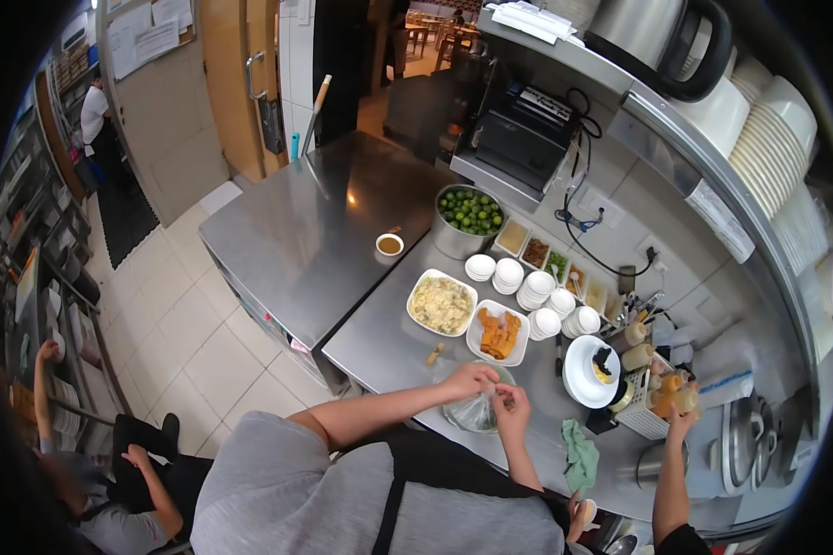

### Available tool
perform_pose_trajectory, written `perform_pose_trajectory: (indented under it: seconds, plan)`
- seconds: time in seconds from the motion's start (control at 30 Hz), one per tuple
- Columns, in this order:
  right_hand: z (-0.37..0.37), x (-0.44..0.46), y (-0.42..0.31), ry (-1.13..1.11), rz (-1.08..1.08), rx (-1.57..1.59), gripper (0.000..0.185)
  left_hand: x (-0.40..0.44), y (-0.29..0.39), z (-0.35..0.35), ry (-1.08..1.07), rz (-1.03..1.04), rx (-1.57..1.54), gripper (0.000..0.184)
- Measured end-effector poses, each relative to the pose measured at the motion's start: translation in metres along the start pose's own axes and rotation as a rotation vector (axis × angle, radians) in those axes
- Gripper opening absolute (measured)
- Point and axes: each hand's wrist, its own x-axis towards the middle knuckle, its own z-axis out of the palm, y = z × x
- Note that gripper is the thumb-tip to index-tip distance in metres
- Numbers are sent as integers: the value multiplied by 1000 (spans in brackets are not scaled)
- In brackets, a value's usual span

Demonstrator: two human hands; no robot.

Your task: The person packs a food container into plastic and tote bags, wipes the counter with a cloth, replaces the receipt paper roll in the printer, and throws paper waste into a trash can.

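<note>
My left hand [472, 377] and my right hand [511, 407] come together at the counter's front edge. Both pinch the gathered top of a clear plastic bag [472, 415]. Something pale green shows through and behind the bag, too unclear to name. Just beyond my hands sits a white square dish of orange-brown fried pieces [498, 335]. Beside it is another white dish with a creamy, chunky salad-like food [442, 303]. A small brown piece [434, 353] lies on the steel near my left hand.
A pot of green limes [469, 211], stacked small white bowls [538, 289] and a sauce cup [390, 244] stand on the steel counter [342, 208]. Right are a green cloth [579, 457], white plates [590, 388] and a co-worker's hand [682, 421] at squeeze bottles. Another person sits lower left.
</note>
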Motion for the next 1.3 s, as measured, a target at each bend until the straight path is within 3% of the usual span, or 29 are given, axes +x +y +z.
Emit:
perform_pose_trajectory:
  seconds: [0.07, 0.13, 0.27, 0.33, 0.37, 0.43, 0.53, 0.67, 0.73, 0.83, 0.97, 1.03, 1.2, 1.3]
  plan:
    - [3, -7, -17, 44, 2, 89, 14, -3, 6, 0, 50, -57, 75, 23]
    - [6, -12, -30, 67, -38, 89, 14, -5, 5, 2, 72, -39, -50, 21]
    - [15, -3, -11, 136, -114, -19, 10, -3, -3, 7, 101, -8, 4, 17]
    - [15, 5, -4, 179, -357, -150, 5, -3, -11, 9, 167, 77, 289, 16]
    - [15, 6, 0, 184, -352, -146, 5, -2, -14, 10, 162, 72, 294, 16]
    - [16, 12, -8, 200, -232, -65, 6, -1, -18, 13, 249, 260, 539, 18]
    - [13, 28, -8, 257, -94, 23, 7, -4, -18, 15, 241, 310, 570, 22]
    - [18, 34, 10, 268, -16, 138, 7, -7, -11, 14, 255, 276, 520, 23]
    - [17, 32, 10, 208, 70, 232, 10, -8, -2, 13, 174, 109, 466, 24]
    - [22, 18, -2, 123, -10, 178, 17, -4, -12, 16, 219, 133, 407, 24]
    - [26, 19, 3, 190, 87, 267, 23, -2, -15, 23, 237, 110, 411, 23]
    - [24, 23, -10, 173, 89, 136, 25, -1, -18, 18, 227, 162, 395, 23]
    - [15, 43, -3, 158, 364, 314, 26, -10, -7, 19, 177, 47, 382, 23]
    - [13, 49, -5, 99, 228, 224, 24, -9, -8, 16, 223, 108, 337, 22]
